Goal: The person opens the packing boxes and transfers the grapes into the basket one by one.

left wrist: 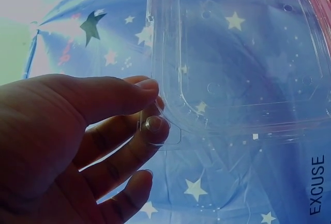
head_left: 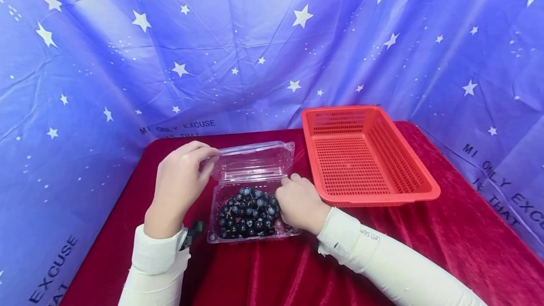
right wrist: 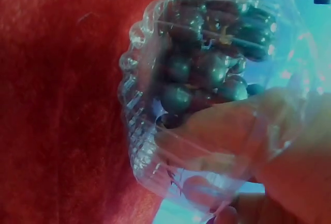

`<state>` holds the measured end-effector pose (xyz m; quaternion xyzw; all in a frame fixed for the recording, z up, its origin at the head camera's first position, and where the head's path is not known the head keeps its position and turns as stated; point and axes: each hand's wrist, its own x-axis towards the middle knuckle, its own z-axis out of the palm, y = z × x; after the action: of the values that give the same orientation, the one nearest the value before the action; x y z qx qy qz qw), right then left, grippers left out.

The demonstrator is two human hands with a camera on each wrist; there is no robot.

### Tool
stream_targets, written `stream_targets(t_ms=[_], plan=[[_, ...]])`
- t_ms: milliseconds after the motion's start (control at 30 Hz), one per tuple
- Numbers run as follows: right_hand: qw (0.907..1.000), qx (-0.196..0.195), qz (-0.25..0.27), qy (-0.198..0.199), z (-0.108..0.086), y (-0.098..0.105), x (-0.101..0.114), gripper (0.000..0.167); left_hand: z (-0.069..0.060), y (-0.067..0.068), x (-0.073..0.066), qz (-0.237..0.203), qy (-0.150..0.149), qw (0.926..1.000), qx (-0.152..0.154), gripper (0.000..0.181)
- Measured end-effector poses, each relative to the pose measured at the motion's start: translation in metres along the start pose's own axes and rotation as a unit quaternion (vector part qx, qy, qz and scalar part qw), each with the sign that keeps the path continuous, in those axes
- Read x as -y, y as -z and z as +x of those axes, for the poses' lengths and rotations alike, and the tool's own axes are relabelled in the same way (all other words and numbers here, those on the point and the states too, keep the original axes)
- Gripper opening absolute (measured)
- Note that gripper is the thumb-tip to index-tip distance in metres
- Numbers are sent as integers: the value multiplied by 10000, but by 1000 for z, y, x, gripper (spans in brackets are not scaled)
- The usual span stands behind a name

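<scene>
A clear plastic clamshell box point(head_left: 214, 216) stands on the table with its lid point(head_left: 255, 159) raised at the back. Inside lies a bunch of dark grapes point(head_left: 248, 214), also seen through the wall in the right wrist view, where the grapes point(right wrist: 207, 69) look close. My left hand point(head_left: 180, 183) pinches the lid's left corner between thumb and fingers; the left wrist view shows the hand point(left wrist: 98, 131) at the corner tab. My right hand point(head_left: 299, 202) grips the box's right side, its thumb point(right wrist: 207, 131) inside near the grapes. Its other fingers are partly hidden.
A red plastic basket point(head_left: 314, 164) with slotted walls stands just right of the box, near the right hand. Dark red velvet cloth point(head_left: 272, 268) covers the table. A blue curtain with white stars point(head_left: 238, 51) hangs behind and at both sides.
</scene>
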<state>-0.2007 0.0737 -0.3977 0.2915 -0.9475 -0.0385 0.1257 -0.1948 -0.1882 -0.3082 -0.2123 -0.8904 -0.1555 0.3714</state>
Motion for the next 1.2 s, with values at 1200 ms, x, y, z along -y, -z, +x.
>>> stream_targets(t_ms=[1200], plan=[[9837,-1564,835,303,-2,38,-5,26,0,3,-6,-25,-127,9999,-87,14]])
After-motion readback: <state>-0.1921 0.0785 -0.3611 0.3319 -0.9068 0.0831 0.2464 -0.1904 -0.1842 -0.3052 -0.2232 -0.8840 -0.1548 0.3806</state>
